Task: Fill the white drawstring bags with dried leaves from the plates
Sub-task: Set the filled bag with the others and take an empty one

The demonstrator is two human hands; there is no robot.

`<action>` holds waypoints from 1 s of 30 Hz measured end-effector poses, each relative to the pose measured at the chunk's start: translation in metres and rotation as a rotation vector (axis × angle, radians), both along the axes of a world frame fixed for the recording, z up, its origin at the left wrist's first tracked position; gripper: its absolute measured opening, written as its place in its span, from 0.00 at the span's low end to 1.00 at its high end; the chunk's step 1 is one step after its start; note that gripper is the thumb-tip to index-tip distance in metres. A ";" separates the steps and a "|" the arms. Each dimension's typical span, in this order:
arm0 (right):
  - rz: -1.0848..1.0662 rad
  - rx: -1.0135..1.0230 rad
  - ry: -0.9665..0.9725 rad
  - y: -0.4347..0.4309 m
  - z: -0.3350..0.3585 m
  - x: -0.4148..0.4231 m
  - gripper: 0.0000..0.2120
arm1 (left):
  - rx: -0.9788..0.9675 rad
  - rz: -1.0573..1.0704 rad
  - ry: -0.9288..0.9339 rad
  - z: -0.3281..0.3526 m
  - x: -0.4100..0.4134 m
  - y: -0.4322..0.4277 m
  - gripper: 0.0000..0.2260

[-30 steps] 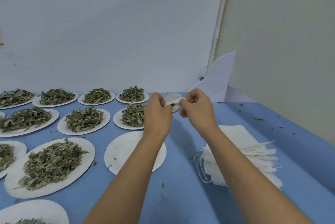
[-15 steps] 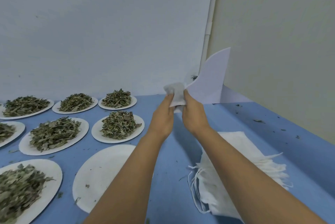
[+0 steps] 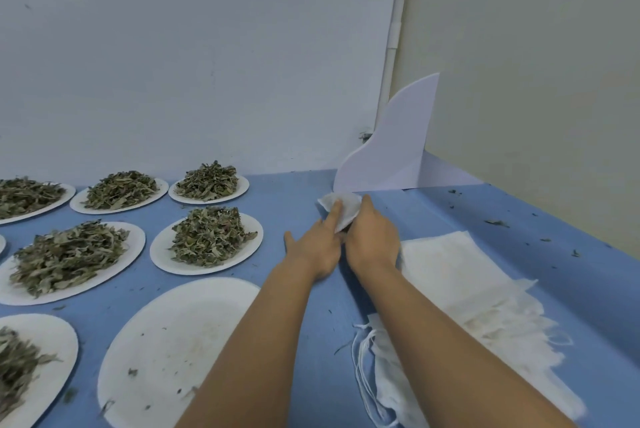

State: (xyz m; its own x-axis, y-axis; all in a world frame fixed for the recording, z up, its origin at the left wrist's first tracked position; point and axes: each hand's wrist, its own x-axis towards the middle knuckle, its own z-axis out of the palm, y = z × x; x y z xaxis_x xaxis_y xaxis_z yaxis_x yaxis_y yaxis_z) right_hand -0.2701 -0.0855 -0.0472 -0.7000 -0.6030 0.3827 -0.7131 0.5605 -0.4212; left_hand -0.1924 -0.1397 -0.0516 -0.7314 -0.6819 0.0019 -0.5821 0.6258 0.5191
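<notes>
The small bag (image 3: 343,209), plump and closed, now lies on the table (image 3: 467,213) just in front of the foot of the white board (image 3: 398,150). Half a second ago both hands held it up in the air before that board, pinching its top. It has come down to the surface, so this bag looks finished and is being put aside. Judging by that, the next step is a fresh bag and another plate of leaves.

The left hand (image 3: 317,249) lies low and flat, palm down and thumb spread wide. Its straight index finger (image 3: 334,218) rests on the bag and it grips nothing. The right hand (image 3: 372,239) covers the bag's right side, with its thumb up along the edge. Its other fingers curl down round the cloth and are mostly hidden under the hand, so it still holds the bag. Both forearms reach out toward the board, close together.

The stack of empty bags (image 3: 450,275) lies nearer the person than the board, just right of the right wrist, loose strings at its near end. An empty plate (image 3: 180,341) sits well left of the board and closer in. The plates of leaves (image 3: 207,240) spread further left along the wall side.
</notes>
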 end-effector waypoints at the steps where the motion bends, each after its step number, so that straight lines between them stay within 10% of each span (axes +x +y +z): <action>1: -0.021 -0.023 0.026 0.001 0.001 -0.001 0.20 | 0.025 -0.005 0.001 0.001 -0.002 0.002 0.25; 5: 0.009 0.096 -0.056 0.007 0.005 0.000 0.15 | -0.086 -0.049 -0.126 0.001 0.001 0.007 0.26; 10: 0.140 -0.230 -0.432 0.021 0.030 0.015 0.28 | -0.069 -0.018 0.125 0.012 0.017 0.025 0.29; 14: 0.106 -0.060 -0.262 0.048 0.062 0.017 0.07 | -0.101 0.037 0.376 0.024 0.025 0.052 0.19; 20: -0.085 0.523 -0.105 0.116 0.062 0.018 0.14 | 0.000 0.087 0.508 0.027 0.030 0.096 0.13; 30: -0.067 0.407 -0.195 0.130 0.054 0.032 0.15 | 0.151 0.173 0.660 0.025 0.061 0.120 0.11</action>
State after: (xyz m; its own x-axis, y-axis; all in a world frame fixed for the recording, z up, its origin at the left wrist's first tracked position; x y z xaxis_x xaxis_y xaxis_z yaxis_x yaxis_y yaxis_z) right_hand -0.2380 0.0441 0.0071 -0.7778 -0.6282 -0.0196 -0.5989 0.7503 -0.2799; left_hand -0.1313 -0.0198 -0.0266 -0.4910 -0.8164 0.3040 -0.2002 0.4453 0.8727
